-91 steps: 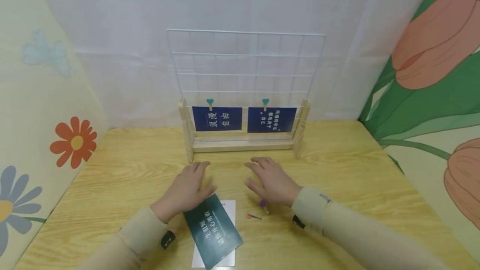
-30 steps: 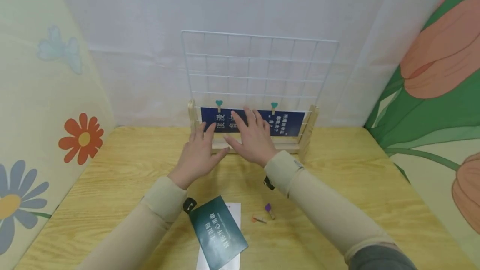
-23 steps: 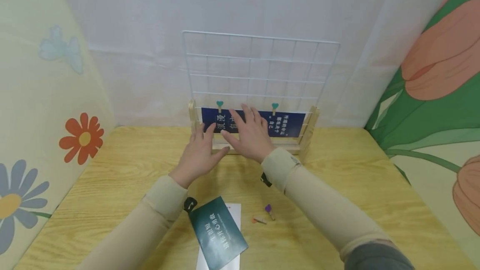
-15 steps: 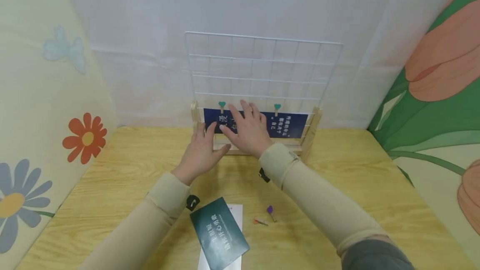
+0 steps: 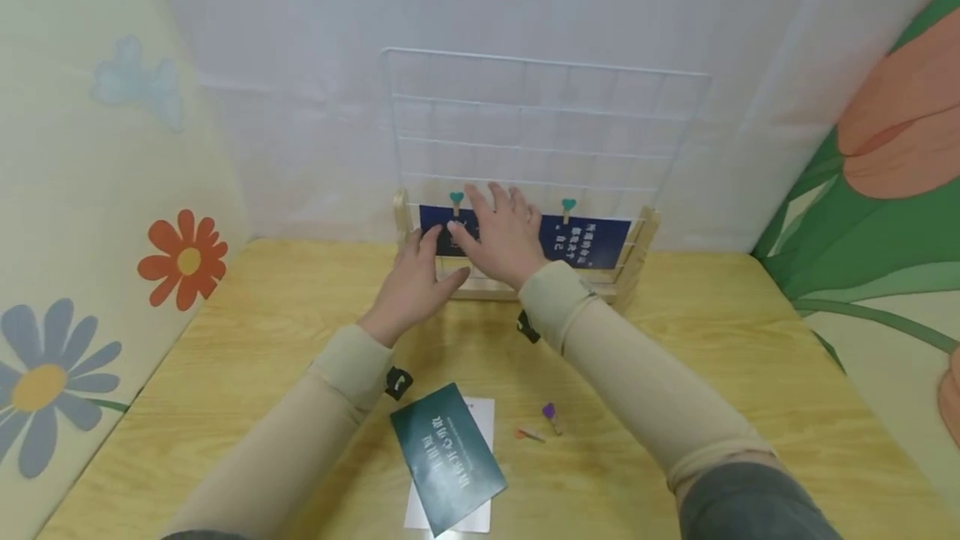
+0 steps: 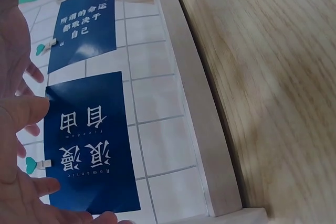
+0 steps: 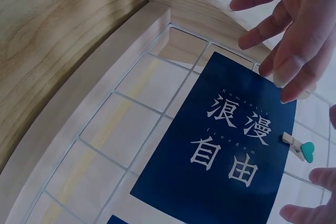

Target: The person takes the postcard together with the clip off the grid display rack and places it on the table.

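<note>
Two dark blue cards with white lettering hang side by side on a white wire grid (image 5: 540, 140). Teal heart clothespins (image 5: 568, 208) fix their upper edges. My left hand (image 5: 412, 282) is held with spread fingers by the lower left corner of the left card (image 6: 89, 140). My right hand (image 5: 506, 236) reaches across the inner ends of both cards, fingers extended, and hides much of the left card in the head view. The right card (image 5: 600, 240) shows beyond it. Both hands look relaxed and grip nothing; whether fingertips touch the card I cannot tell.
The grid stands in a wooden base (image 5: 637, 257) at the back of the wood-grain table (image 5: 315, 273). Nearer lie a dark green card (image 5: 450, 457) over a white card (image 5: 485, 423), plus an orange clothespin (image 5: 529, 435) and a purple one (image 5: 551, 417).
Both hands have gone forward from above the tabletop to the left card. Lately the right hand has shifted slightly left and up along it. The head view has shifted too.
</note>
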Available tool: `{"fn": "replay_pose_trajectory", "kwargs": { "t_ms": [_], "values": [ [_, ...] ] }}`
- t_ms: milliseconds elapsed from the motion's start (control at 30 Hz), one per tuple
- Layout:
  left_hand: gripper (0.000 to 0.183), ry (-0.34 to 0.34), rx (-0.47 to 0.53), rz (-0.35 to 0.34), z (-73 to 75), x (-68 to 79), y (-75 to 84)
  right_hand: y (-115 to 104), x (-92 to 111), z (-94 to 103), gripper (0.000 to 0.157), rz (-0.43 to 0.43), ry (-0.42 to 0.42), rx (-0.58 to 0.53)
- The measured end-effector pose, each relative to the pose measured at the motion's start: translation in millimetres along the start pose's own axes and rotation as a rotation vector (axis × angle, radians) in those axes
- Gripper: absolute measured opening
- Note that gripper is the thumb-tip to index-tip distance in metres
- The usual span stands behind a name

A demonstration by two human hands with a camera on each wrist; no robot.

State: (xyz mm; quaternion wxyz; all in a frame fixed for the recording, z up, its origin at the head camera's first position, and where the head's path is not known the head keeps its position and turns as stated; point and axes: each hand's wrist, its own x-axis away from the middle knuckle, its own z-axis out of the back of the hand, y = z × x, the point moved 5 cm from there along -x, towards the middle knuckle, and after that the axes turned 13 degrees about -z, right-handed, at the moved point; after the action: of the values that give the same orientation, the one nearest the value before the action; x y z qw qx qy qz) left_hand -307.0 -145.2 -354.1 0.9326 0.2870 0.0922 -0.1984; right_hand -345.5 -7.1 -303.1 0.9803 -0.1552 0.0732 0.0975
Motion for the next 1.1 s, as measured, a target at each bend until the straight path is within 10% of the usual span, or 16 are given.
{"fn": "replay_pose_trajectory", "kwargs": {
  "t_ms": [1100],
  "values": [
    [0.077,0.085,0.125,0.019,10.3,-12.2,-5.9,-9,-21,-1.5,0.044,-0.115,0.087,-0.152]
  ]
}}
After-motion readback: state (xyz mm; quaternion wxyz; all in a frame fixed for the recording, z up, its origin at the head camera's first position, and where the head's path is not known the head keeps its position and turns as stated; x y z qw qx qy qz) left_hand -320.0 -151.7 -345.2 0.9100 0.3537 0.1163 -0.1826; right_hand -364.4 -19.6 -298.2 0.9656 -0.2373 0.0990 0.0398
